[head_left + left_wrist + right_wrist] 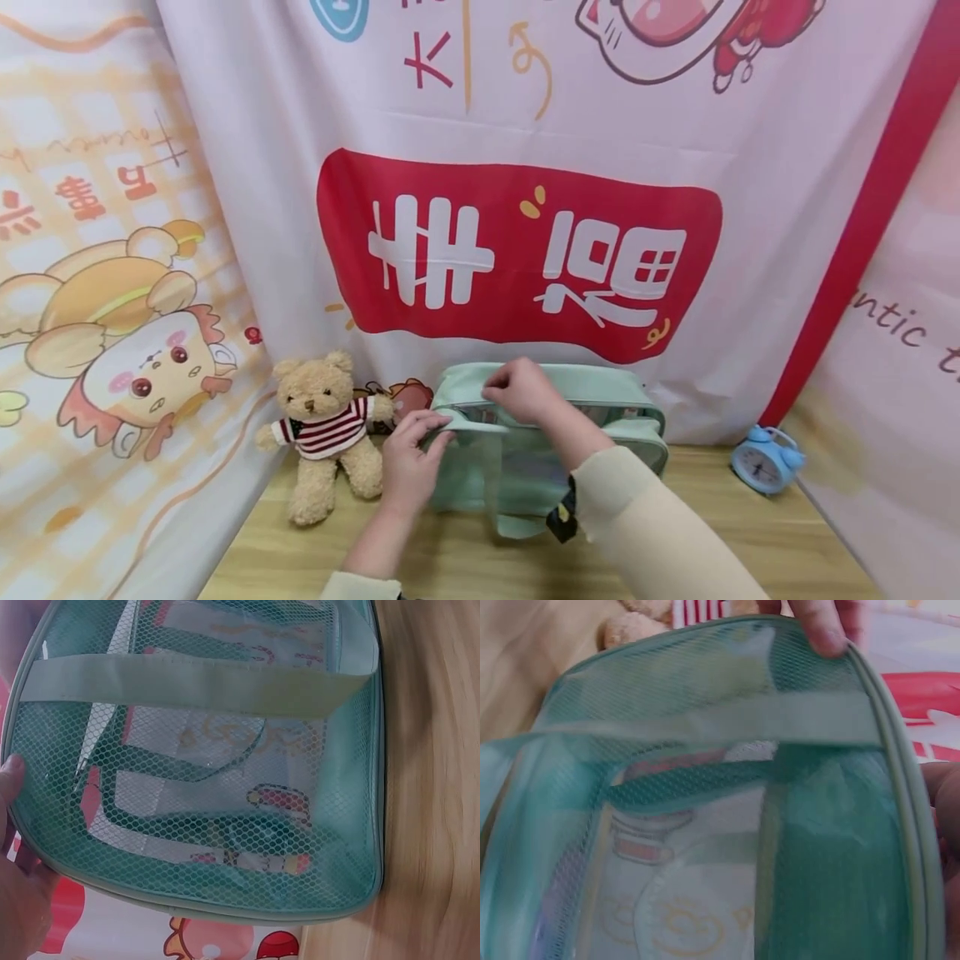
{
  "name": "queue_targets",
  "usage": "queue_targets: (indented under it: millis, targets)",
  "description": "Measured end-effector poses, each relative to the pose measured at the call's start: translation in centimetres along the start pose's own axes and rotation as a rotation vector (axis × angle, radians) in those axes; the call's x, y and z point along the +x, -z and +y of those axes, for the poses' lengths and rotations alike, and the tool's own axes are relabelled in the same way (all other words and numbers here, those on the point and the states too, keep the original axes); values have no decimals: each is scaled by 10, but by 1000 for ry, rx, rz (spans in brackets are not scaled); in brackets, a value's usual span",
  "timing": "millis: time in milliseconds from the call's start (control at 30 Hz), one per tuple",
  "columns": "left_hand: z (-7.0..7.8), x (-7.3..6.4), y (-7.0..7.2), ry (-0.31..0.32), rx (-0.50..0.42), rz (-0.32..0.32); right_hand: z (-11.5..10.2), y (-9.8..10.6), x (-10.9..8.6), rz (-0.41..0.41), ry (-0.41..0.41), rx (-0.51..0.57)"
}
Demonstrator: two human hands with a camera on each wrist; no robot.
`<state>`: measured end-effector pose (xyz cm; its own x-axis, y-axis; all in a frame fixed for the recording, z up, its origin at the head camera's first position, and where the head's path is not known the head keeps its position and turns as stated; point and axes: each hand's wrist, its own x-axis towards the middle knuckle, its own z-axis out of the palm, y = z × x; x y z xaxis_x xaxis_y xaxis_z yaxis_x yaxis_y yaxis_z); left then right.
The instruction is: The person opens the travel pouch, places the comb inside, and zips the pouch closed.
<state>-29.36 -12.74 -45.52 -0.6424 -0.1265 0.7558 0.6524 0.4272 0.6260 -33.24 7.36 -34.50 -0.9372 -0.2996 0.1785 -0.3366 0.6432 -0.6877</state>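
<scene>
A mint-green mesh and clear-plastic zip bag (461,483) stands on the wooden table against the backdrop. In the head view, my left hand (412,458) pinches its upper left corner; a fingertip (825,634) shows on that corner in the right wrist view. My right hand (521,392) is over the top of the bag with curled fingers, pinching at the zipper line. The small part between those fingertips is hidden. A wide strap handle (202,682) crosses the bag's front. Through the mesh, a pale printed item (690,900) shows inside.
A teddy bear (322,425) in a striped sweater sits left of the bag, close to my left hand. A blue alarm clock (767,461) stands at the right on the table (735,542). Printed cloth (517,125) hangs behind and at both sides.
</scene>
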Motion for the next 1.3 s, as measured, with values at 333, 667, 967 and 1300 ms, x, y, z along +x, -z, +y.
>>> queue_targets:
  millis: [333,667,967,1300]
  targets:
    - [-4,-16,3,23,-8,9,-10,-41,26,-146,-138,-192]
    - [2,-9,4,-8,-11,18,-12,-45,32,-93,-140,-78]
    - [-1,-8,7,-20,-33,-7,-17,-41,31,-84,-195,22]
    - [-6,-13,14,47,-55,-13,-23,-39,31,-22,-316,323]
